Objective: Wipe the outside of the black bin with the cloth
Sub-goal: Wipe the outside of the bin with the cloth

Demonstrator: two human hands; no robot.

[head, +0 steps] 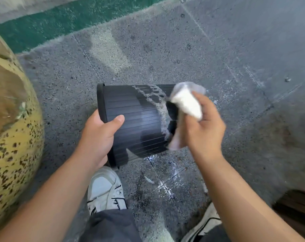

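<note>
Black bin [134, 119] on its side, left hand [99, 137] gripping rim, right hand [203, 126] holding cloth [186, 102]

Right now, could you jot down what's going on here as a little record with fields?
Setting: speckled grey floor, seen from above
Bin: black bin held on its side, rim to the left, soapy foam near its base end
Left hand: left hand grips the bin at the rim, thumb on the ribbed wall
Right hand: right hand holds a white cloth at the base end, blurred
Nearby: white shoes, yellow speckled pot
</note>
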